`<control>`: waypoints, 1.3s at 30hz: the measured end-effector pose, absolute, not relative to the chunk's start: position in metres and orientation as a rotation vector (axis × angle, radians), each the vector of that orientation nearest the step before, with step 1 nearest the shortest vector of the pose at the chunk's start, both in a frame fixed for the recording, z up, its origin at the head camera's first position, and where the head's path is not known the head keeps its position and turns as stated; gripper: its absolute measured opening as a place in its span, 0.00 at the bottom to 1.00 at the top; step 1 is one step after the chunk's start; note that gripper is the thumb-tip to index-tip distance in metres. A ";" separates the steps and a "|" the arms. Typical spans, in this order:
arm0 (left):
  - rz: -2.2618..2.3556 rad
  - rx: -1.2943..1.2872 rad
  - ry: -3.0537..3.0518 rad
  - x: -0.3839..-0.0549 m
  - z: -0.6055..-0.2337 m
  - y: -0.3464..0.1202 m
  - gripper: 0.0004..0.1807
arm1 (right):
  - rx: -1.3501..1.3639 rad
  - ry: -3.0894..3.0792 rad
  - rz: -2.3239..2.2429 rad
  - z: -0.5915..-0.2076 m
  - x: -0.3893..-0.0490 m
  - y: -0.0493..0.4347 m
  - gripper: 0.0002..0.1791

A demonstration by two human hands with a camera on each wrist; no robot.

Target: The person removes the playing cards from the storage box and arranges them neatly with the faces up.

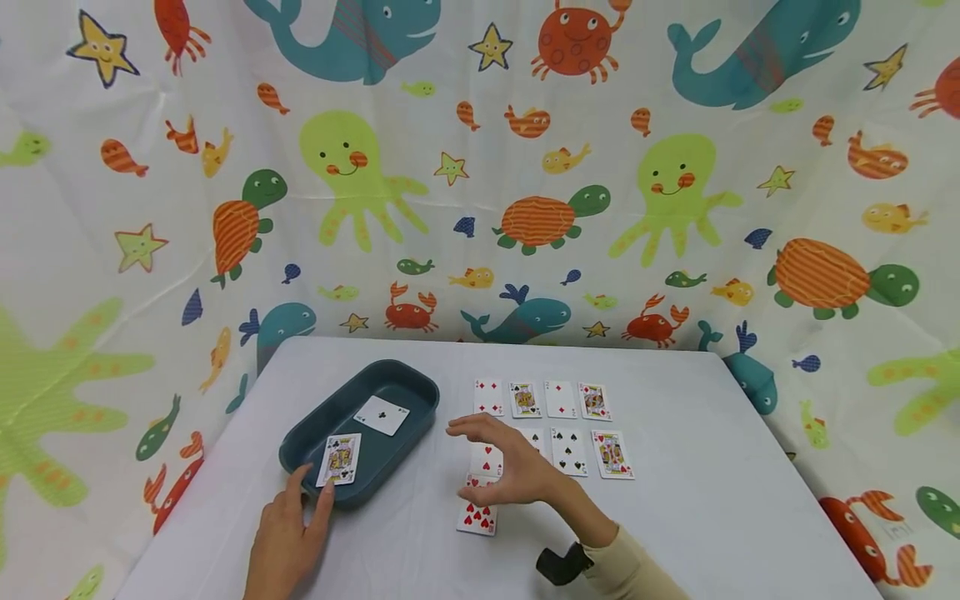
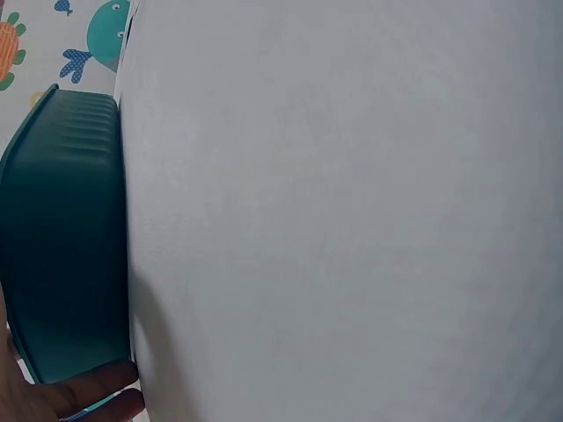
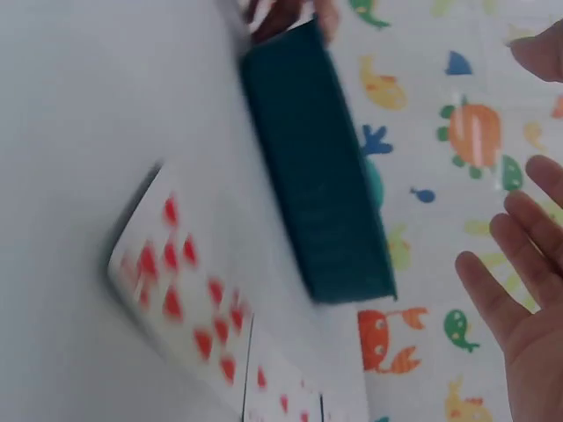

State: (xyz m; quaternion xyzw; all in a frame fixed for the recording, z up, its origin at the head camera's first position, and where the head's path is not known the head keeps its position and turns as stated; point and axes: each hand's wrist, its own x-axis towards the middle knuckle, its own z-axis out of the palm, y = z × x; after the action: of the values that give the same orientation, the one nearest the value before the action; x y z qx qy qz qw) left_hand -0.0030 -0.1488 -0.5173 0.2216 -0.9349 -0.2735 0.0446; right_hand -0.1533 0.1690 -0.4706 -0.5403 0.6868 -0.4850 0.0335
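Note:
My left hand (image 1: 288, 533) holds the near end of a dark teal tray (image 1: 405, 454), thumb and index finger spread at its rim. In the left wrist view, its fingers (image 2: 92, 387) lie against the tray's outer end. Inside the tray are a face card (image 1: 339, 459) and a club card (image 1: 381, 415), both face up. My right hand (image 1: 517, 467), thumb and fingers spread apart with nothing between them, hovers over the left part of the laid-out playing cards. Beneath it, overlapping heart cards (image 1: 477, 521) lie nearest me, partly hidden by the hand.
Face-up cards form rows to the right of the tray, including a king of hearts (image 1: 613, 455), a spade card (image 1: 568, 452) and a four of diamonds (image 1: 489, 397). The white table (image 1: 697, 517) ends at a curtain (image 1: 465, 225) printed with sea animals.

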 end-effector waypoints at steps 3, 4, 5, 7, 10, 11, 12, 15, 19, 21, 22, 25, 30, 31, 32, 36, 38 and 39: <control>-0.836 0.677 -2.845 -0.002 -0.518 -0.149 0.39 | -1.589 1.991 -1.712 -0.471 -0.150 0.158 0.39; -0.838 0.678 -2.842 -0.002 -0.519 -0.149 0.39 | -1.558 1.949 -1.779 -0.471 -0.149 0.154 0.39; -0.842 0.681 -2.840 -0.002 -0.519 -0.149 0.39 | -1.531 1.905 -1.839 -0.472 -0.148 0.150 0.39; -0.845 0.680 -2.841 -0.001 -0.520 -0.149 0.39 | -1.499 1.825 -1.930 -0.472 -0.147 0.141 0.39; -0.845 0.688 -2.845 0.000 -0.521 -0.148 0.39 | -1.476 1.728 -2.016 -0.474 -0.147 0.129 0.38; -0.843 0.691 -2.845 0.000 -0.521 -0.148 0.39 | -1.475 1.707 -2.031 -0.474 -0.147 0.124 0.37; -0.841 0.695 -2.847 -0.001 -0.521 -0.148 0.39 | -1.476 1.689 -2.045 -0.475 -0.146 0.120 0.37; -0.835 0.705 -2.851 -0.002 -0.521 -0.147 0.39 | -1.460 1.660 -2.069 -0.477 -0.146 0.108 0.37; -0.822 0.711 -2.855 -0.003 -0.522 -0.146 0.39 | -1.388 1.685 -2.051 -0.479 -0.144 0.093 0.38; -0.818 0.710 -2.854 -0.003 -0.523 -0.146 0.39 | -1.347 1.711 -2.025 -0.480 -0.143 0.085 0.39; -0.816 0.709 -2.854 -0.003 -0.523 -0.146 0.39 | -1.327 1.725 -2.011 -0.480 -0.143 0.082 0.40; -0.818 0.706 -2.853 -0.002 -0.523 -0.145 0.38 | -1.280 1.763 -1.972 -0.481 -0.144 0.073 0.41; -0.818 0.704 -2.849 -0.001 -0.522 -0.144 0.38 | -1.234 1.815 -1.916 -0.485 -0.146 0.059 0.38; -0.816 0.703 -2.846 -0.001 -0.521 -0.143 0.38 | -1.229 1.827 -1.903 -0.485 -0.146 0.056 0.38; -0.814 0.702 -2.844 -0.001 -0.520 -0.143 0.38 | -1.229 1.850 -1.885 -0.486 -0.146 0.052 0.38; -0.802 0.699 -2.835 -0.002 -0.519 -0.143 0.38 | -1.212 2.000 -1.765 -0.487 -0.147 0.041 0.39; -0.795 0.701 -2.835 -0.003 -0.519 -0.142 0.38 | -1.196 2.097 -1.680 -0.487 -0.147 0.035 0.40; -0.793 0.703 -2.834 -0.003 -0.519 -0.142 0.38 | -1.189 2.147 -1.631 -0.486 -0.147 0.033 0.40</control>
State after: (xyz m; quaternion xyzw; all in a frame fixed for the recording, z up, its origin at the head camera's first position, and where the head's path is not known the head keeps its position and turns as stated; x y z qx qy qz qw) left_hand -0.0033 -0.1421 -0.5193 0.2318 -0.9352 -0.2615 0.0579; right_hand -0.1474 0.0329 -0.4861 -0.4017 0.7252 -0.5507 0.0971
